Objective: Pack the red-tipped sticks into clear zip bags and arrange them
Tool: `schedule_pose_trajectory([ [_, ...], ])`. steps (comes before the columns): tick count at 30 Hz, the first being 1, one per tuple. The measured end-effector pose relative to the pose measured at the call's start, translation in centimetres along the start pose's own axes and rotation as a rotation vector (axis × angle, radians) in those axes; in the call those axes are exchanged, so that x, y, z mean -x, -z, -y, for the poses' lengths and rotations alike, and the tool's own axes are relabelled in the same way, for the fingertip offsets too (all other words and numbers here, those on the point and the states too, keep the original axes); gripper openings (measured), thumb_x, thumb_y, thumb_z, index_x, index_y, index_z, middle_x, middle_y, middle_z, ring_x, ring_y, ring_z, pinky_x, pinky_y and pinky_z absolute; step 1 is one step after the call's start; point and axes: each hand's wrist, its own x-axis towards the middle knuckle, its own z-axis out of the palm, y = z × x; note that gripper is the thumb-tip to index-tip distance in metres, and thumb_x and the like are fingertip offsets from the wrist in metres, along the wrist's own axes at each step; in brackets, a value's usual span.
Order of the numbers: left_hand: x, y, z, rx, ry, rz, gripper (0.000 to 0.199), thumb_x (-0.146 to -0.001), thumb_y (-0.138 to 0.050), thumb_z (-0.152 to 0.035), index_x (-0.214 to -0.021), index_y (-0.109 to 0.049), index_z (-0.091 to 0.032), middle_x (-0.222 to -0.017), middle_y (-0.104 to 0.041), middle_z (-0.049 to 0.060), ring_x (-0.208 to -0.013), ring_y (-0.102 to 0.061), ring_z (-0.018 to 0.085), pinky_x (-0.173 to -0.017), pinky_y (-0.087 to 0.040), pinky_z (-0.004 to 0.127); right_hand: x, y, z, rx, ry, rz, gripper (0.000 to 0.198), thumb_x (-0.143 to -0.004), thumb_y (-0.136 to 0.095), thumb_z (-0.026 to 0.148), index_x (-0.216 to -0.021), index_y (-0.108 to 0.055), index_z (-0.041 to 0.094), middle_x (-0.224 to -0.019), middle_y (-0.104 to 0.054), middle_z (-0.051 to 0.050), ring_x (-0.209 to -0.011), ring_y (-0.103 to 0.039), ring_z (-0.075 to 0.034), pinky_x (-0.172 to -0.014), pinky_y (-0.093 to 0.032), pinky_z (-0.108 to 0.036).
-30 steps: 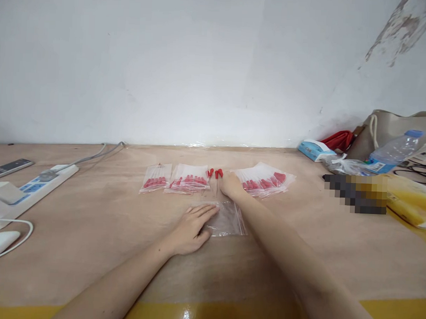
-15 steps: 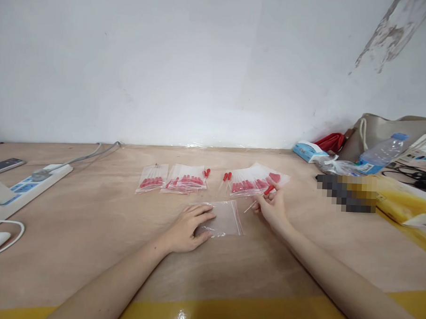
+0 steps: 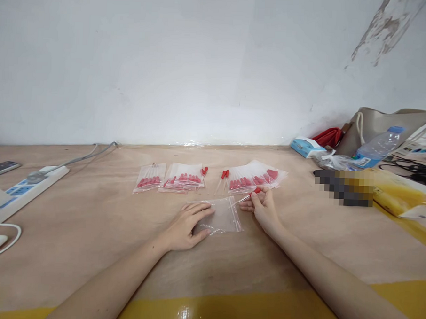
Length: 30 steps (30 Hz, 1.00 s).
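Note:
My left hand [image 3: 189, 225] lies with its fingers spread on a clear zip bag [image 3: 222, 216], pressing it to the table. The bag's zip edge faces right. Between the thumb and fingers of my right hand [image 3: 262, 209] is a dropper [image 3: 251, 195] with a red rubber bulb and a thin clear tube. Its tip points left over the bag's open-side edge; whether it is inside the mouth I cannot tell. Behind lie filled bags of red-bulbed droppers, on the left [image 3: 149, 178], middle [image 3: 187, 176] and right [image 3: 251, 177]. Loose droppers [image 3: 225, 174] lie between them.
At left are a power strip [image 3: 50, 178] with plugs and a phone [image 3: 2, 169]. On the right sit a blue tissue box [image 3: 307, 147], a plastic bottle [image 3: 383, 146], a grey bag [image 3: 358, 133] and a yellow package [image 3: 395, 191]. Yellow tape [image 3: 164, 312] runs along the front edge.
My right hand has moved left and slightly down, bringing the dropper's tip from beside the zip bag to over its right edge. My left hand stays on the bag.

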Motion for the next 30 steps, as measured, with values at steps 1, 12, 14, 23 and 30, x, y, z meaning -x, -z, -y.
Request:
schedule_pose_trajectory([
  [1,0.0,0.0,0.0,0.006,-0.002,-0.006,0.050,-0.083,-0.051,-0.033,-0.130,-0.037,-0.025,-0.135,-0.039,0.007,-0.124,-0.035,0.024,-0.102,-0.028,0.044,0.2,0.2,0.2,-0.003,-0.029,0.049,0.048,-0.070,-0.058,0.048,-0.100,-0.029,0.025,-0.072,-0.053,0.005,-0.059,-0.062,-0.013,-0.060,-0.053,-0.032],
  [12,-0.1,-0.2,0.1,0.030,-0.048,-0.028,0.052,-0.082,-0.051,-0.032,-0.131,-0.035,-0.023,-0.133,-0.042,0.007,-0.123,-0.036,0.023,-0.103,-0.028,0.043,0.7,1.1,1.9,0.287,-0.107,0.513,0.035,-0.065,-0.065,0.045,-0.077,-0.046,0.019,-0.057,-0.054,0.005,-0.049,-0.049,-0.007,-0.045,-0.037,-0.019],
  [14,-0.1,-0.2,0.0,0.029,-0.055,-0.016,0.052,-0.083,-0.051,-0.033,-0.131,-0.035,-0.024,-0.134,-0.041,0.006,-0.123,-0.035,0.023,-0.103,-0.027,0.044,0.7,1.0,1.9,0.302,-0.099,0.508,0.033,-0.066,-0.065,0.044,-0.077,-0.047,0.019,-0.056,-0.053,0.005,-0.049,-0.049,-0.008,-0.046,-0.038,-0.020],
  [23,-0.1,-0.1,0.0,0.030,-0.063,-0.004,0.050,-0.084,-0.050,-0.035,-0.130,-0.037,-0.026,-0.134,-0.041,0.006,-0.123,-0.035,0.024,-0.102,-0.028,0.044,0.2,1.8,1.6,0.297,-0.100,0.533,0.034,-0.062,-0.069,0.044,-0.076,-0.053,0.017,-0.060,-0.055,0.004,-0.048,-0.047,-0.006,-0.045,-0.037,-0.019],
  [30,0.0,-0.1,-0.1,0.066,-0.041,-0.003,0.057,-0.083,-0.051,-0.035,-0.135,-0.029,-0.023,-0.135,-0.039,0.007,-0.124,-0.034,0.024,-0.103,-0.027,0.043,1.3,0.3,2.2,0.021,-0.246,0.651,0.033,-0.065,-0.067,0.044,-0.076,-0.050,0.018,-0.068,-0.057,0.004,-0.061,-0.055,-0.007,-0.060,-0.047,-0.023],
])
